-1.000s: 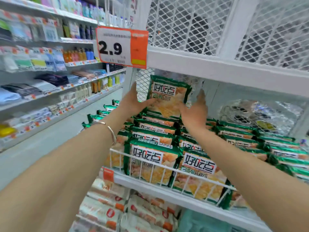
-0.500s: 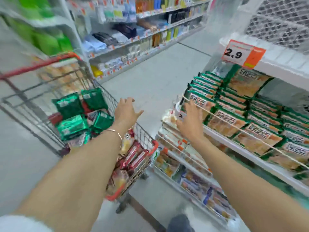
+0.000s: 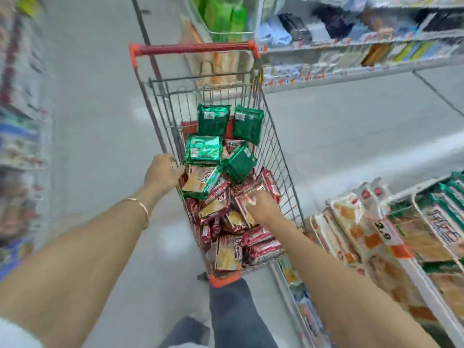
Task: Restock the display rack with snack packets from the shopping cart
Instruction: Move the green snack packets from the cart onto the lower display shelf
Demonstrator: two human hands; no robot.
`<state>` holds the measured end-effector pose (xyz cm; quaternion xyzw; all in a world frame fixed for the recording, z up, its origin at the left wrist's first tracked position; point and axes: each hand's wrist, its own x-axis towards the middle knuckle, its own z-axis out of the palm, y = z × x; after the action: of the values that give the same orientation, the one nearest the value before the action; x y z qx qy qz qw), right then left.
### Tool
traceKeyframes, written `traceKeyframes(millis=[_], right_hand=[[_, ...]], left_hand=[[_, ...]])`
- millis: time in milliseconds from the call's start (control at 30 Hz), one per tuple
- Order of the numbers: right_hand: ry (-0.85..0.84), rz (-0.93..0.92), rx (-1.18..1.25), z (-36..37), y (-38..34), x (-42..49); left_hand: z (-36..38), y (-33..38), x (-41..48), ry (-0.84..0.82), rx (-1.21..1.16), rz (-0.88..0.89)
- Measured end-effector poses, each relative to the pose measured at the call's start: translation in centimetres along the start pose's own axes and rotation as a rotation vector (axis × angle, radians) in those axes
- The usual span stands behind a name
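Observation:
The wire shopping cart (image 3: 283, 156) with a red handle stands in the aisle in front of me, holding green snack packets (image 3: 213, 120) at its far end and red snack packets (image 3: 263, 247) at its near end. My left hand (image 3: 163, 173) reaches over the cart's left rim, and its curled fingers grip the corner of a tilted green-edged packet (image 3: 200, 183). Inside the cart, my right hand (image 3: 262, 205) lies fingers-down on a red packet (image 3: 242, 199); the back of the hand hides its grip. The display rack (image 3: 416, 237) with green packets is at the right edge.
A price tag reading 2.9 (image 3: 386, 237) hangs on the rack's front. Lower rack shelves (image 3: 346, 222) hold white and orange packets. Store shelving (image 3: 351, 46) runs along the far side of the aisle, more shelves (image 3: 20, 121) stand on the left, and my leg (image 3: 233, 312) is behind the cart.
I have turned from the rack to the cart. Both hands left the upright green packet on the shelf, swung left with nothing in them, and now reach into the cart's packets.

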<state>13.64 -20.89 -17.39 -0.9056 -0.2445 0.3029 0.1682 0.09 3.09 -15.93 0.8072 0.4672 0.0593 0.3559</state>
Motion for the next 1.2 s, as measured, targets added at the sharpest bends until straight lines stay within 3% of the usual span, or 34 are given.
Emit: traceKeyframes(millis=[233,400,500,600,700,800,900,1000,1100,1200], right_hand=[[-0.203,0.015,0.240,2.7,-4.9,10.2],[-0.186,0.320,0.499,4.4,-7.7,16.5],[-0.245,0.360,0.414,6.2,-7.1,19.1],[-0.176,0.229,0.224,7.2,-6.5,19.7],[-0.111,0.059,0.360,6.1,-6.8,18.3],[-0.072,-0.245,0.312,2.8,-6.9,17.5],[-0.307,-0.474,0.288,-2.0,-8.5,17.5],[-0.504,-0.556,0.297,-6.4,-10.6,17.5],[-0.563,-0.551,0.383,-9.0,-11.5,18.4],[-0.298,-0.532,0.371,-9.9,-12.2,21.6]], left_hand=[[-0.9,-5.0,0.4,0.163,-0.243,-0.333],[-2.3,-7.1,-1.1,0.205,-0.289,-0.440],[-2.8,-7.5,-2.2,0.192,-0.297,-0.469],[-3.1,-7.3,-3.0,0.144,-0.272,-0.461],[-2.7,-6.0,-2.9,0.163,-0.268,-0.407],[-1.7,-2.9,-1.0,0.121,-0.290,-0.268],[-0.7,1.8,1.9,-0.049,-0.234,-0.126],[0.1,5.7,4.6,-0.370,-0.150,-0.104],[1.6,5.6,5.6,-0.570,-0.339,-0.230],[1.8,4.5,5.5,-0.552,-0.534,-0.334]])
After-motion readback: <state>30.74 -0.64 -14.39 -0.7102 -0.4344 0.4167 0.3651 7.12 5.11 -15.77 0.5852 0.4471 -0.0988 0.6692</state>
